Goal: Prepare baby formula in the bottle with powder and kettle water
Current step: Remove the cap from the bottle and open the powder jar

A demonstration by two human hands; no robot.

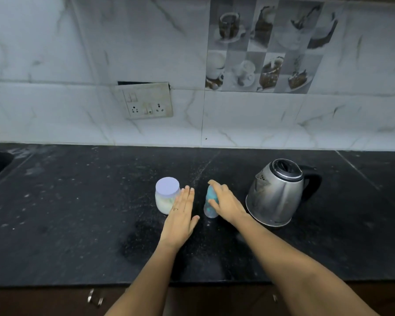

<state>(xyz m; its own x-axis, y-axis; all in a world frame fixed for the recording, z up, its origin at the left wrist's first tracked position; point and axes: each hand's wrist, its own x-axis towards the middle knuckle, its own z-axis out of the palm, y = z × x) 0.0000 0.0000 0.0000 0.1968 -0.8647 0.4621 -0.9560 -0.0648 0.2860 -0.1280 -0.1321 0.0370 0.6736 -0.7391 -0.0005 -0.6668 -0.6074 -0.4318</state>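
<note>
The light was dim and cool, a bluish cast lying over everything. Just right of the grip of the right hand (pixel 226 205) on the bottle (pixel 211 209), the kettle (pixel 274 197) carried a soft pale sheen down its steel side. Below the grip, diffuse shadows pooled on the black counter (pixel 78 224), darkest in a patch down and to the left. Far above the grip, the wall (pixel 55 53) tiles bowed and smeared toward the corners, bent by the wide lens. The bottle itself looked soft, its markings blurred

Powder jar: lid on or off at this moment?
On. A pale round lid covers the upright powder jar; the left hand lies flat beside it, not gripping it.
</note>
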